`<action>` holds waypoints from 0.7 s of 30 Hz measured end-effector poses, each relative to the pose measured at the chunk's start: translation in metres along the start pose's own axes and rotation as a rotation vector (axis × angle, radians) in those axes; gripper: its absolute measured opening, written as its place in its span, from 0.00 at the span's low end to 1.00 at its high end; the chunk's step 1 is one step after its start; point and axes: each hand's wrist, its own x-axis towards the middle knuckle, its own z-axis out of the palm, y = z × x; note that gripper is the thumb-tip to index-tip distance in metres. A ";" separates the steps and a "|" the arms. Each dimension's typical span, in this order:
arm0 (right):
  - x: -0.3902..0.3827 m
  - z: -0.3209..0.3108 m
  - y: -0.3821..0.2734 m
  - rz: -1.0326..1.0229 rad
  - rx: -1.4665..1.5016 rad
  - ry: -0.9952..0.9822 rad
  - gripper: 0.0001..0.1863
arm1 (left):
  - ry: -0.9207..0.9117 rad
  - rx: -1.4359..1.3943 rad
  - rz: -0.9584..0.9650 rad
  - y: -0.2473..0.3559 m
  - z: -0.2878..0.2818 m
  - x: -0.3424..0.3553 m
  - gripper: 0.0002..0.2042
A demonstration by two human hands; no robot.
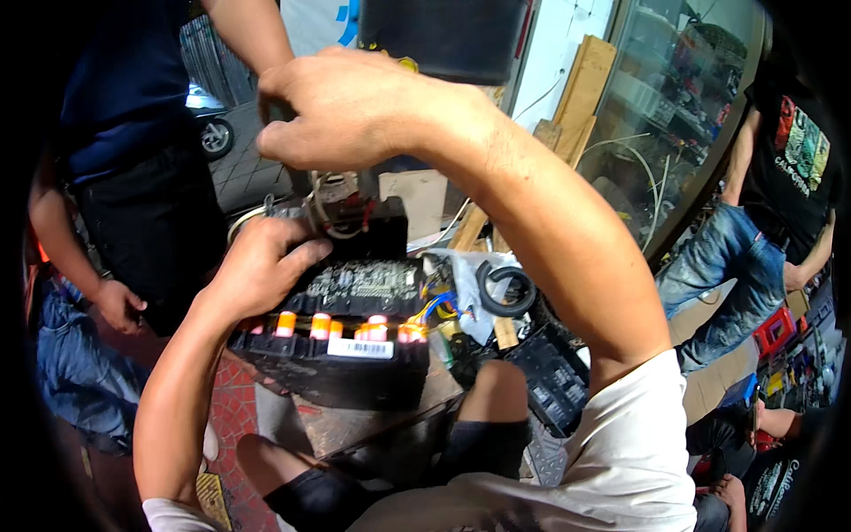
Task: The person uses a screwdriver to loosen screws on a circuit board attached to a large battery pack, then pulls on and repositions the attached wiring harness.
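Observation:
My right hand (324, 115) is raised near the top centre, fingers curled round a dark object I cannot make out. My left hand (275, 253) grips a black case (372, 217) beside a pale cable (328, 217), fingertips partly hidden. Below lie a circuit board (363, 282) and an open black battery housing (328, 381) with pink and orange cylindrical cells (321, 325), a white label and coloured wires (439, 306).
A co-worker (133, 133) stands close at left, an arm reaching behind my hand. Other people (789, 195) are at right. A black tyre or tube (501, 288), clear bags, black panel (541, 377), planks (585, 80) and glass door surround the wooden work surface (355, 426).

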 end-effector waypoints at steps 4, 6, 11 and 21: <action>0.001 -0.017 -0.002 -0.082 -0.015 -0.071 0.20 | 0.007 0.010 0.006 0.008 -0.004 -0.002 0.13; 0.002 -0.017 -0.007 -0.034 -0.013 -0.137 0.19 | -0.002 -0.007 -0.036 0.008 -0.003 -0.004 0.14; 0.004 -0.003 0.004 -0.049 -0.024 -0.063 0.29 | 0.023 -0.037 0.060 -0.001 0.007 -0.002 0.13; 0.011 -0.020 0.002 -0.041 0.048 -0.190 0.27 | -0.001 0.005 0.103 -0.014 -0.001 -0.006 0.08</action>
